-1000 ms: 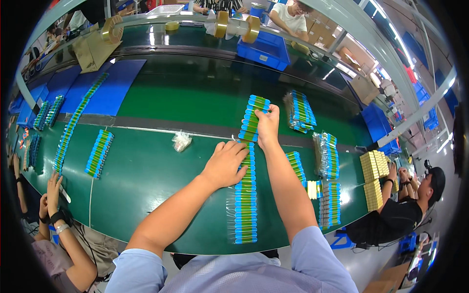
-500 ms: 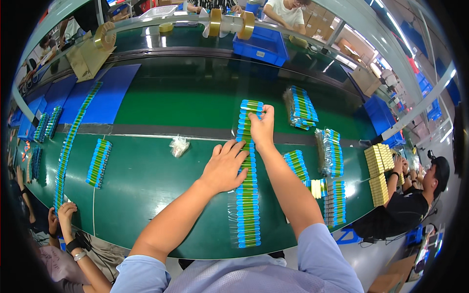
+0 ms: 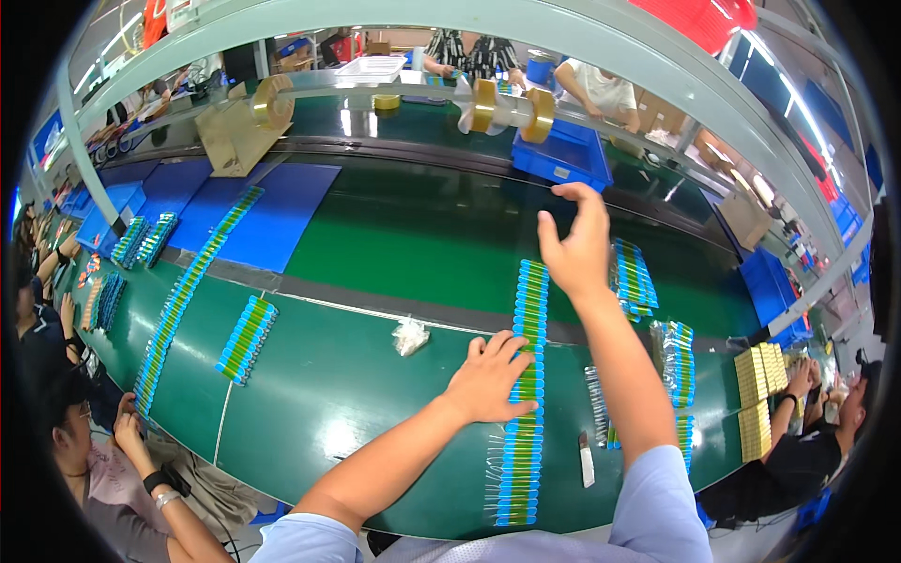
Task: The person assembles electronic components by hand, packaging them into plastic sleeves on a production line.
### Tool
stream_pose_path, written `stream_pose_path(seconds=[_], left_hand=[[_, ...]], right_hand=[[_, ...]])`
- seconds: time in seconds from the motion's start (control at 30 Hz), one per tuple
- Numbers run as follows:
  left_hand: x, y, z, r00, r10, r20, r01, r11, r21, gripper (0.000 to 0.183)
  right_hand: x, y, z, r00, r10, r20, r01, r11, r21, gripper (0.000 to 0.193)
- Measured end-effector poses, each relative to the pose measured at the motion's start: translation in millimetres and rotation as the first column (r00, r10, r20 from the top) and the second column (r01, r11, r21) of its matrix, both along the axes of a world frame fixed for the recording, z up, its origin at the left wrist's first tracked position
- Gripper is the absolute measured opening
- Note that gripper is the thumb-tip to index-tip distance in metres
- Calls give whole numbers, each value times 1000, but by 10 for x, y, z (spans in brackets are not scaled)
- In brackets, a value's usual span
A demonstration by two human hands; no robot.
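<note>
A long strip of blue components [image 3: 524,413], joined side by side with a yellow-green band along the middle, lies on the green table in front of me. Thin wire leads stick out along the left side of its near end. My left hand [image 3: 488,380] rests flat on the strip with its fingers spread. Beyond the strip's far end, my right hand [image 3: 577,239] is raised, thumb and fingers apart, and nothing shows in it. To the right of the strip lies a small knife-like tool [image 3: 587,460] with a pale flat part.
Bundles of similar components [image 3: 634,277] lie at the right. Tape rolls [image 3: 483,105] hang on a bar above a blue bin [image 3: 563,155]. At the left, another person holds a long strip [image 3: 192,286] near a shorter bundle [image 3: 248,340]. A crumpled clear bag [image 3: 409,336] lies mid-table.
My right hand has let go of the strip's far end and lifted away from it, fingers opening. My left hand stays on the strip. The whole view has shifted.
</note>
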State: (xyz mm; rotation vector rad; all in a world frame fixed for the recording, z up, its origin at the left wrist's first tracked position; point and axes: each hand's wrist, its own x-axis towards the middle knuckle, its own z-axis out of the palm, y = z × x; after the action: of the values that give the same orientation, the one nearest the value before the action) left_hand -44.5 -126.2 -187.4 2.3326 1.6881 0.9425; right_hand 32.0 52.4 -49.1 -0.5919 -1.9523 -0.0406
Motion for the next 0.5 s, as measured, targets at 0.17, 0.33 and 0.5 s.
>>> stream_pose_path(seconds=[0.17,0.33,0.5], left_hand=[[-80,-97,-26,1000,9,11,-9,1000,-3,74],[37,-25,28,999,-48,-17,48,998,-43,78],[31,-47,49,1000,-5,-5,5,1000,2,82]], right_hand=[[658,-1024,534,978,206,30,-208,957,201,26],[2280,-1391,3,923,-370,-105,303,868,-393,31],[3015,-1792,-648,660,-384,646,613,772,-167,62]])
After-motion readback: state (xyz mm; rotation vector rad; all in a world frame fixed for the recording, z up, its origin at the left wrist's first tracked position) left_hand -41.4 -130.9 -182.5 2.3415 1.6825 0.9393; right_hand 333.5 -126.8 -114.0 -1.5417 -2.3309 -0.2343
